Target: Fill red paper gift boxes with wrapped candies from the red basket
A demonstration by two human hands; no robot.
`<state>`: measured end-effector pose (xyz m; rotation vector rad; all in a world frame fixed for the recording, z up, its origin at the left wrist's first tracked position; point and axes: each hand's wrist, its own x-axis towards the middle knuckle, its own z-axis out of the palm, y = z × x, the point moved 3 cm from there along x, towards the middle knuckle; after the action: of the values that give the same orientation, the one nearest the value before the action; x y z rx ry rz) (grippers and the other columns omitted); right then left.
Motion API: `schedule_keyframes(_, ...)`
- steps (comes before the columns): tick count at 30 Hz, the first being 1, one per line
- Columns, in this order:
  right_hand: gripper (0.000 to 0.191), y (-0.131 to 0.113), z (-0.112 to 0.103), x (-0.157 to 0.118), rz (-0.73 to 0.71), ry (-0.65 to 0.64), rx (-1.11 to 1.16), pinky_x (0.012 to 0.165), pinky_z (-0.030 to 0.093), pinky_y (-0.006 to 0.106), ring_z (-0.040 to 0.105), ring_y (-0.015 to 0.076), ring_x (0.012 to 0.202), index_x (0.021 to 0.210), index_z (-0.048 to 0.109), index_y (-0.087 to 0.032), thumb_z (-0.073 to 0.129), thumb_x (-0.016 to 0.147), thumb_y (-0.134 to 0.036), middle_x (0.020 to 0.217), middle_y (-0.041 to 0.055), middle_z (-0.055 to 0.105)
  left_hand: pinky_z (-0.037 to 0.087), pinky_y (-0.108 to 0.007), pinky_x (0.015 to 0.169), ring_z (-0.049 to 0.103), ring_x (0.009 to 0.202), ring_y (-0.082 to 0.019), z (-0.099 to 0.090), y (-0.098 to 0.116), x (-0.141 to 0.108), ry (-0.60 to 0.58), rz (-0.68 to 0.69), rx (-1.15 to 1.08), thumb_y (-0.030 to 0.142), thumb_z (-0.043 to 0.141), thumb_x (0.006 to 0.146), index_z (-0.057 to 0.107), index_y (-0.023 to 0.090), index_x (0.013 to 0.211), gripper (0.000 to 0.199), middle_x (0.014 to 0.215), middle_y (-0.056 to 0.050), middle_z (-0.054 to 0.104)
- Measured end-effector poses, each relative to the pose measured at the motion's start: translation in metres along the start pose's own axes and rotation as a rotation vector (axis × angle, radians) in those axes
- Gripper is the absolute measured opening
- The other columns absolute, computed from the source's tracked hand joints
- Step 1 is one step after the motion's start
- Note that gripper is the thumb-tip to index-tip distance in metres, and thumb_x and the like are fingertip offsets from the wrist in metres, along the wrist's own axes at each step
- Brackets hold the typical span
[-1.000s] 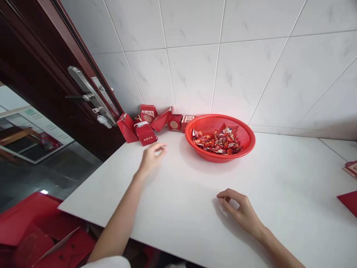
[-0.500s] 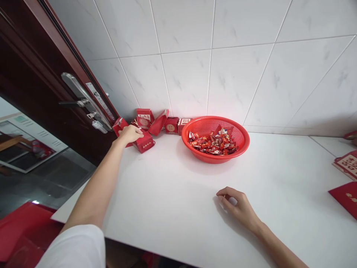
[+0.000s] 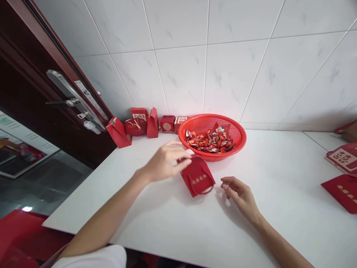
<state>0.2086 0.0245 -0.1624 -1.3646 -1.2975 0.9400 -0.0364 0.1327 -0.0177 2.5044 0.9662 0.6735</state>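
Note:
A small red gift bag with gold characters and a rope handle is over the middle of the white table. My left hand pinches its upper left edge between thumb and fingers. Just right of the bag, my right hand is loosely curved, its fingers apart and holding nothing. Behind the bag stands a red plastic colander with many wrapped candies in it.
Several red gift boxes stand along the tiled wall at left, beside a dark door with a metal handle. Red packets lie at the right edge. The white table's front edge runs along the bottom.
My left hand has brought the red gift bag from the boxes at the wall rightward and nearer, in front of the colander. My right hand stays in about the same place.

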Motion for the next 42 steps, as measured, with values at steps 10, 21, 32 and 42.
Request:
schedule_keyframes(10,0.032,-0.003,-0.01,0.002,-0.097,0.194,-0.096,0.062,0.056,0.033,0.062,0.017,0.058,0.092,0.065,-0.021,0.061,0.092,-0.053,0.075,0.003,0.067,0.045,-0.045,0.11,0.07,0.081,-0.019,0.051,0.033,-0.029,-0.144,0.302,-0.174,0.032,0.058,0.096,0.078,0.025,0.094,0.021,0.089,-0.005,0.079)
schedule_keyframes(21,0.029,-0.072,0.004,0.014,-0.418,-0.244,-0.419,0.057,0.045,0.027,0.053,0.014,0.056,0.104,0.072,-0.024,0.045,0.104,-0.035,0.07,0.0016,0.067,0.053,-0.03,0.068,0.068,0.081,-0.024,0.057,0.014,0.001,-0.118,-0.282,-0.084,0.054,0.069,0.082,0.058,0.018,0.134,0.064,0.093,-0.007,0.07)
schedule_keyframes(32,0.017,-0.084,0.014,0.021,-0.406,-0.421,-0.622,0.055,0.037,0.026,0.055,0.0157,0.053,0.105,0.062,-0.025,0.051,0.102,-0.038,0.064,-0.0021,0.062,0.036,-0.023,0.046,0.046,0.047,-0.015,0.049,-0.005,-0.012,-0.25,-0.375,-0.287,0.02,0.046,0.08,0.05,0.025,0.148,0.068,0.059,0.007,0.052)
schedule_keyframes(42,0.018,-0.07,-0.006,0.005,-0.251,-0.306,-0.334,0.066,0.055,0.03,0.064,0.0156,0.071,0.091,0.047,-0.025,0.056,0.099,-0.039,0.086,0.0009,0.065,0.045,-0.025,0.056,0.058,0.063,-0.016,0.045,-0.003,-0.017,-0.23,-0.289,-0.231,0.021,0.045,0.082,0.078,0.024,0.082,0.033,0.094,-0.003,0.072)
